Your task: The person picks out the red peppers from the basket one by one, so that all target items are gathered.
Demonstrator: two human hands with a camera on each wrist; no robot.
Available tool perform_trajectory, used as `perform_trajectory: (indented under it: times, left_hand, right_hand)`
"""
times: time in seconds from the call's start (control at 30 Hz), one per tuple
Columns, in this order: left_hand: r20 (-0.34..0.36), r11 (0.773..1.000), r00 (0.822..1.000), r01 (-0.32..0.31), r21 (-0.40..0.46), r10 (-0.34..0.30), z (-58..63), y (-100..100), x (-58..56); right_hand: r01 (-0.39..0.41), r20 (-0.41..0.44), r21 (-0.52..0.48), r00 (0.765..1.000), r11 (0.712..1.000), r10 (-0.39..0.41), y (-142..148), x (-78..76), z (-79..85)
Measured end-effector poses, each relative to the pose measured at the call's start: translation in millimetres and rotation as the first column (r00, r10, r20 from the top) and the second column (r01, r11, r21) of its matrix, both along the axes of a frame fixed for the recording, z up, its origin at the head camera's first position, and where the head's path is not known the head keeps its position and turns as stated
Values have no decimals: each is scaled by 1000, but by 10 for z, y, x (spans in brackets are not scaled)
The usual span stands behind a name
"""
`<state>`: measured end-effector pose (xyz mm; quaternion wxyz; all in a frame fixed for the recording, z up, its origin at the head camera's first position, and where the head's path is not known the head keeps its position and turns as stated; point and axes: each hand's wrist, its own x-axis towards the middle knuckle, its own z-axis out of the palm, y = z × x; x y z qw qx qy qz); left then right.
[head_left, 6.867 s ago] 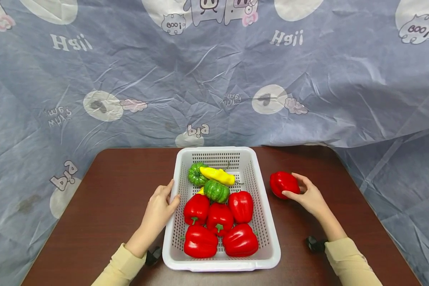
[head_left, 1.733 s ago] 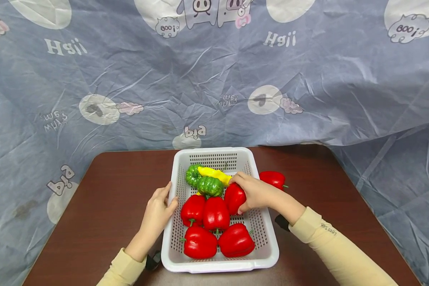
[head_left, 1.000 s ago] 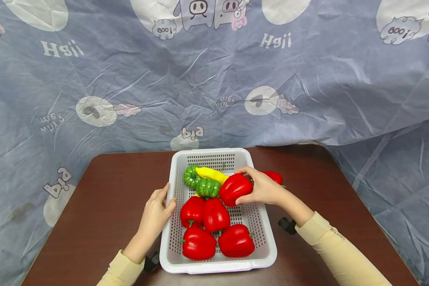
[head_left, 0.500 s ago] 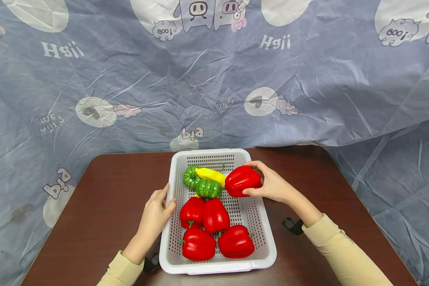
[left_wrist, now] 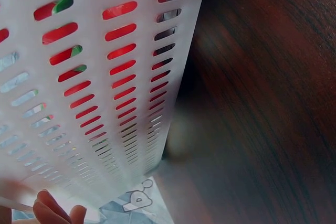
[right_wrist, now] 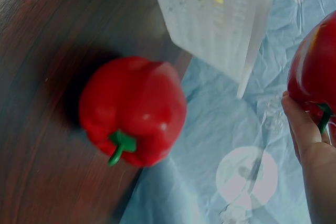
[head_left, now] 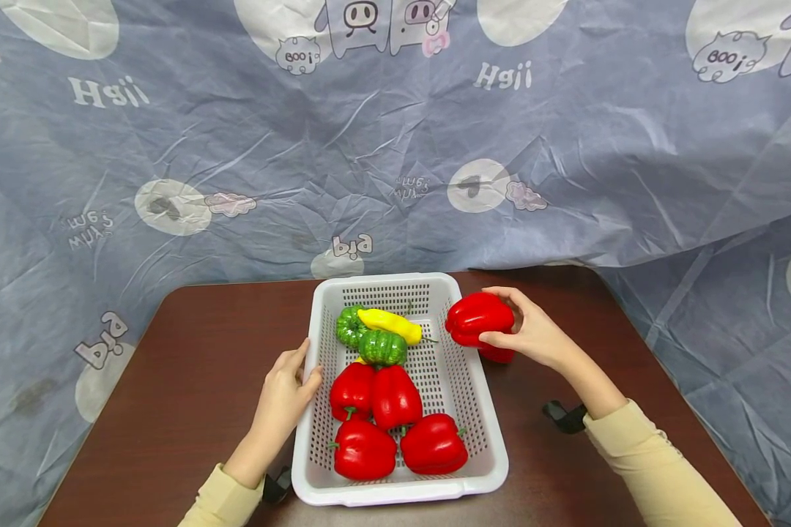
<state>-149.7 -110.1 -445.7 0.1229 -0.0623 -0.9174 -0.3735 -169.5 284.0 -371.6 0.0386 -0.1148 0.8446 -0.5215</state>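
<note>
My right hand (head_left: 527, 329) grips a red bell pepper (head_left: 477, 318) from its right side, held up over the right rim of the white plastic basket (head_left: 405, 492). The same held pepper (right_wrist: 317, 66), green stem downward, shows at the right edge of the right wrist view. Another red pepper (right_wrist: 134, 111) lies on the table just outside the basket, partly hidden by the held one in the head view. My left hand (head_left: 286, 391) holds the basket's left rim, thumb at the top edge; its fingertips (left_wrist: 50, 208) appear against the outer wall in the left wrist view.
Inside the basket lie several red peppers (head_left: 395, 397), two green pumpkin-like vegetables (head_left: 382, 348) and a long yellow pepper (head_left: 390, 323), with another bit of yellow underneath. The brown table (head_left: 204, 366) backs onto a grey-blue printed cloth (head_left: 270, 146).
Earlier my right hand was at a red pepper on the table; then it took another from the basket, raised it, and carried it right over the rim. My left hand stays at the rim.
</note>
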Motion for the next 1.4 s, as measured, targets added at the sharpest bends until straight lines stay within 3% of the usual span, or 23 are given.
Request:
perform_trajectory:
  times: [0.4,0.63,0.9,1.4]
  left_hand:
    - [-15,1000,1000,3,1,-3,-6,-14,2]
    - [-17,1000,1000,3,3,-3,-13,-19,7]
    - [-39,1000,999,4,-3,-4,-27,-24,0]
    - [-21,1000,1000,4,5,-4,-24,-20,8]
  right_hand:
    - [140,26,-4,990,990,-140,385,18,-63]
    - [294,50,-14,955,956,-293,582,-26,-202]
    - [458,29,3,889,889,-458,760,-69,-356]
    - [685,31,109,722,720,-692,789,-81,-758]
